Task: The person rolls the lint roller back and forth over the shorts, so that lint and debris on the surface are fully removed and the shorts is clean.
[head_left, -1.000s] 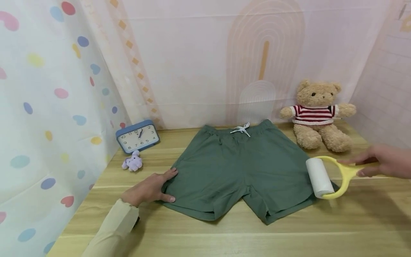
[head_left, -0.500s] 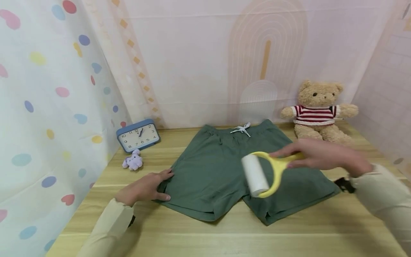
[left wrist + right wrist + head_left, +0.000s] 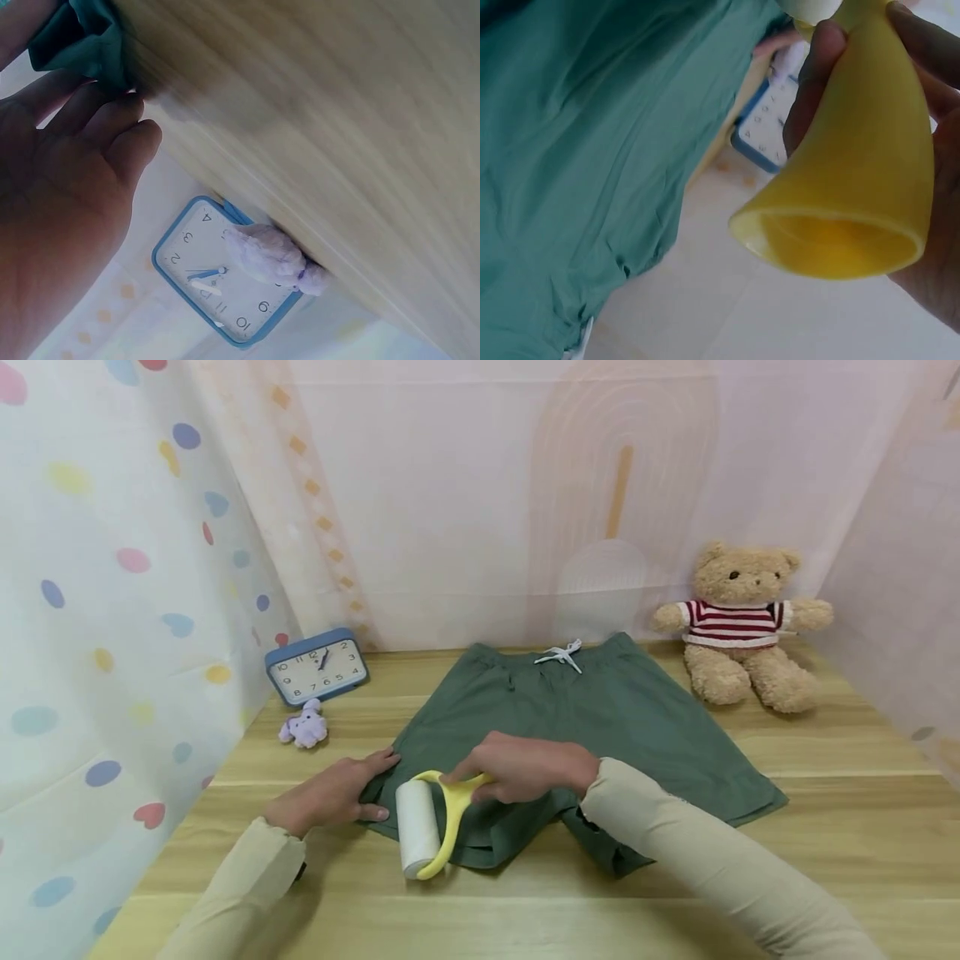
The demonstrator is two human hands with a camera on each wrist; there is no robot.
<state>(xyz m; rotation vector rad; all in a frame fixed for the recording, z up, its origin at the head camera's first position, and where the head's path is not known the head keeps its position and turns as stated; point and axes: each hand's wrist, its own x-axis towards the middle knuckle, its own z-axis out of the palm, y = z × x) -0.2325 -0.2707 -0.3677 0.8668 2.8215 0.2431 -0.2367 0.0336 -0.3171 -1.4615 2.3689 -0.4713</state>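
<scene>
A pair of dark green drawstring shorts (image 3: 540, 702) lies spread on the wooden table. My right hand (image 3: 521, 770) grips the yellow handle of a lint roller (image 3: 417, 827). The white roll sits over the left leg's hem, its lower end reaching past the fabric; whether it touches the cloth I cannot tell. In the right wrist view the hollow, flared handle end (image 3: 855, 165) shows between thumb and fingers. At the outer edge of the left leg rests my left hand (image 3: 330, 795), thumb and fingers spread, with bunched fabric (image 3: 86, 41) between them in the left wrist view.
A blue alarm clock (image 3: 317, 668) stands at the back left, a small purple plush toy (image 3: 305, 727) in front of it. At the back right sits a teddy bear (image 3: 742, 635) in a striped shirt. Patterned curtains hang behind and at both sides.
My right hand has swept the lint roller leftward from the right leg, across the shorts, to the left leg's hem. The left hand stays at the same edge, and the view has tilted slightly.
</scene>
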